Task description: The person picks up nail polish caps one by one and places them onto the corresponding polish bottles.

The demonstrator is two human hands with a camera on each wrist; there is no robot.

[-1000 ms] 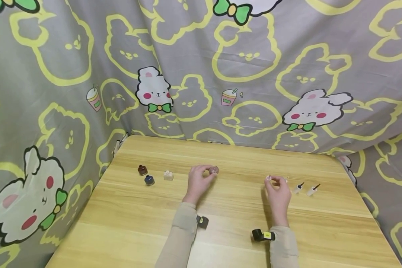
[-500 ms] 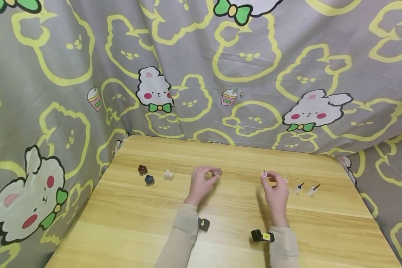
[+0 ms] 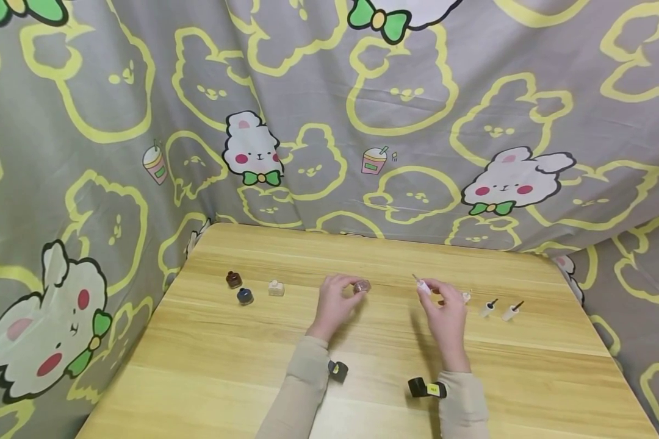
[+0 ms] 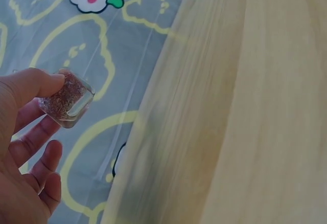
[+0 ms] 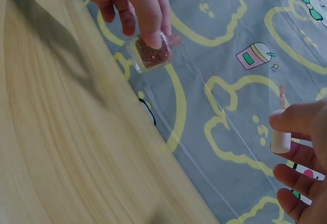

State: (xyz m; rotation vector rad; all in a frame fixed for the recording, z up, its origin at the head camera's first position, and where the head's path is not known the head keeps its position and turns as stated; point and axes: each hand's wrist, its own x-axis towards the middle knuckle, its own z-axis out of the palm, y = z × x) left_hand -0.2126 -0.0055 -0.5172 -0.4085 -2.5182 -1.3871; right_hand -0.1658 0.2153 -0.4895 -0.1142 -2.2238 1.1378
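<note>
My left hand (image 3: 335, 303) pinches a small clear nail polish bottle (image 4: 69, 98) of pink glitter polish between thumb and fingers, raised above the table. The bottle has no cap on it, and its neck (image 5: 176, 40) shows in the right wrist view. To the right, my right hand (image 3: 447, 314) pinches a white nail polish cap (image 5: 280, 132) with its brush (image 5: 282, 96) upward; in the head view the brush tilts left toward the bottle. A short gap separates bottle and brush.
Dark red (image 3: 234, 280), navy (image 3: 244, 296) and pale pink (image 3: 276, 288) polish bottles stand uncapped at the left. On the right, two white caps (image 3: 488, 308) stand with dark brushes up, and another white piece (image 3: 466, 297) is partly behind my right hand. A patterned curtain (image 3: 318, 152) borders the table (image 3: 198, 378).
Both hands have moved toward each other, the left rightward with the bottle, the right leftward with the cap. The brush has tipped over to the left.
</note>
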